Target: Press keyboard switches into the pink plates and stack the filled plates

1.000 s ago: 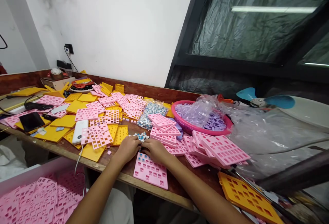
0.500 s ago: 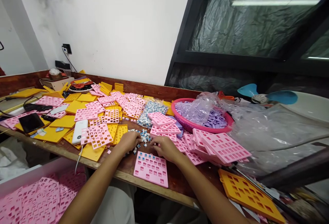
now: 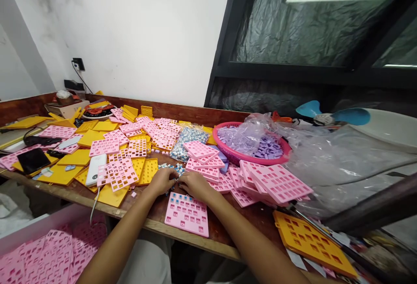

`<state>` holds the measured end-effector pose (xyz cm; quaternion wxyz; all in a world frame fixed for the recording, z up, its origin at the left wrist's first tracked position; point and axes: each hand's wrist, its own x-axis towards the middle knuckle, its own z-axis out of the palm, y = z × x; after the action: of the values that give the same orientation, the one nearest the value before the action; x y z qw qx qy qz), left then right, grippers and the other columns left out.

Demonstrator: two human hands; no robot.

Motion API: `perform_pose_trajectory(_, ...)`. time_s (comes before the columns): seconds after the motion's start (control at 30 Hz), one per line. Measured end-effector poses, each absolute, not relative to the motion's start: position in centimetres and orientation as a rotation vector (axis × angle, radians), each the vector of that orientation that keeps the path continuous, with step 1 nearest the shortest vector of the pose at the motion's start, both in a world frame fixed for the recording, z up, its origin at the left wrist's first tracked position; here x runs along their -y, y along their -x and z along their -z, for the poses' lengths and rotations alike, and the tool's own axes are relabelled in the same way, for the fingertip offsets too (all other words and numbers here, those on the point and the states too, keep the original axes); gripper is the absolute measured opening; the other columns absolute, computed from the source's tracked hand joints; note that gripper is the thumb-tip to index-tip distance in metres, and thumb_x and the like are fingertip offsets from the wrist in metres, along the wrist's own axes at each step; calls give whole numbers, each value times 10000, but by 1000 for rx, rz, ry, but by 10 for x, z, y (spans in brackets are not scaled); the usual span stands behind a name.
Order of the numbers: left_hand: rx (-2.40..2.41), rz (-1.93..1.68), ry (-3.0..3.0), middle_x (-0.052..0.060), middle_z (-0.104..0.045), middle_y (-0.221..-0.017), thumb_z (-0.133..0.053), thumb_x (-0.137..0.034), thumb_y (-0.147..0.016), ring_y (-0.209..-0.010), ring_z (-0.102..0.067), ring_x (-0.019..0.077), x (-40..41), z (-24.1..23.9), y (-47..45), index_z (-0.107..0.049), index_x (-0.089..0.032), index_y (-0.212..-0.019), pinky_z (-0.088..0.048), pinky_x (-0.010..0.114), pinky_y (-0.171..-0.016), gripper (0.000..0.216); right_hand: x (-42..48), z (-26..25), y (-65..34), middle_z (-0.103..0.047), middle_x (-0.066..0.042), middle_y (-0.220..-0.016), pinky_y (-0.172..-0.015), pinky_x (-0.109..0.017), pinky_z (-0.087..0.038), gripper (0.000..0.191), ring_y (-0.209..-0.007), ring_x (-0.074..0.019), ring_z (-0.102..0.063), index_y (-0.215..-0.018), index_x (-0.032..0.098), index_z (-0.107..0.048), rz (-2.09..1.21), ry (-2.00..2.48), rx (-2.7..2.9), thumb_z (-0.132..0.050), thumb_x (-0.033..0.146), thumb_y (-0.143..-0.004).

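A pink plastic grid tray (image 3: 187, 214) lies flat near the front edge of the wooden table (image 3: 228, 236), its top row filled with small blue-and-white parts. Just beyond it lies a small heap of loose blue-and-white parts (image 3: 172, 169). My left hand (image 3: 162, 180) rests on the near edge of that heap with its fingers curled down into the parts. My right hand (image 3: 194, 185) lies palm down beside it, fingertips meeting the left hand at the heap. What the fingers hold is hidden.
Pink trays are stacked to the right (image 3: 273, 182) and scattered with yellow trays (image 3: 61, 173) to the left. A pink basket (image 3: 254, 145) holds purple parts under plastic sheeting. A yellow tray (image 3: 312, 240) overhangs at the right. A phone (image 3: 32, 160) and a white power bank (image 3: 95, 169) lie left.
Both hands parted slightly, then came back together at the heap of small parts. The view has shifted a little, moving everything left and up in the frame.
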<state>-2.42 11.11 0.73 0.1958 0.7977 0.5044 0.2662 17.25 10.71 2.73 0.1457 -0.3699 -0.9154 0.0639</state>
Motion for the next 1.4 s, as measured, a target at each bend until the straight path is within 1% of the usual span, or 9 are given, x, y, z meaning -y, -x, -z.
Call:
perform_pose_trajectory(0.2, -1276, -835, -2180, 22, -742, -898, -647, -88, -728, -821, -656, 175, -109, -2, 22, -742, -184, -916, -486, 268, -751, 232, -83, -42, -192, -732, -35, -1004, -843, -302, -487, 344, -925, -187, -656, -1096, 239, -732, -520, 927, 2382, -610, 57, -831)
perform_pose_trajectory(0.33, -1231, -908, -2073, 39, -732, -902, -691, -97, -709, -819, -656, 178, -112, 2, 26, -725, -156, -927, -506, 278, -755, 228, -51, -43, -209, -710, -53, -1023, -819, -308, -506, 272, -945, -199, -648, -1065, 230, -735, -638, 967, 2149, -619, 124, -844)
perform_pose_trajectory(0.57, -1024, -948, -2048, 55, -748, -981, -665, -133, -776, -894, -685, 185, -68, -31, 24, -712, -169, -1022, -527, 281, -801, 253, -18, -16, -216, -683, -44, -880, -661, -274, -489, 124, -753, -173, -618, -880, 196, -682, -593, 1068, 1885, -615, 139, -792)
perform_pose_trajectory(0.73, -1018, -713, -2228, 33, -763, -936, -590, -58, -791, -869, -695, 179, -29, -36, 8, -735, -198, -984, -515, 262, -791, 279, -23, -10, -219, -726, -64, -930, -765, -323, -509, 183, -835, -203, -651, -955, 202, -737, -501, 1113, 1914, -632, 151, -814)
perform_pose_trajectory(0.83, -1105, -718, -2265, 39, -765, -922, -594, -50, -795, -876, -697, 187, -23, -29, 7, -736, -191, -952, -504, 258, -778, 255, -26, -6, -219, -743, -68, -952, -815, -336, -503, 180, -878, -210, -660, -973, 206, -757, -519, 1099, 1979, -661, 158, -829)
perform_pose_trajectory(0.97, -1172, -798, -2251, 28, -763, -892, -592, -47, -801, -824, -692, 170, -25, -20, 12, -732, -191, -926, -483, 246, -751, 237, -29, -3, -212, -722, -40, -840, -728, -294, -478, 80, -782, -189, -636, -848, 191, -737, -484, 1189, 2029, -747, 164, -774)
perform_pose_trajectory(1.1, -1163, -771, -2322, 26, -742, -825, -555, -43, -817, -767, -670, 163, -25, -16, 13, -723, -187, -897, -454, 241, -704, 236, -31, -2, -206, -704, -32, -822, -695, -277, -459, 102, -765, -180, -623, -812, 179, -718, -445, 1246, 2034, -795, 186, -746)
perform_pose_trajectory(1.3, -1344, -812, -2417, 61, -708, -860, -584, -89, -857, -862, -628, 206, -22, -9, 9, -741, -202, -893, -453, 290, -769, 196, -24, -5, -214, -733, -62, -942, -804, -313, -491, 135, -879, -204, -657, -976, 208, -755, -494, 1157, 2102, -685, 200, -861)
perform_pose_trajectory(1.4, -1371, -857, -2348, 47, -714, -873, -635, -98, -837, -910, -618, 215, -22, -6, 10, -750, -217, -901, -458, 318, -824, 177, -23, -6, -214, -744, -58, -923, -801, -312, -497, 157, -860, -199, -669, -958, 211, -765, -518, 1147, 2074, -629, 173, -890)
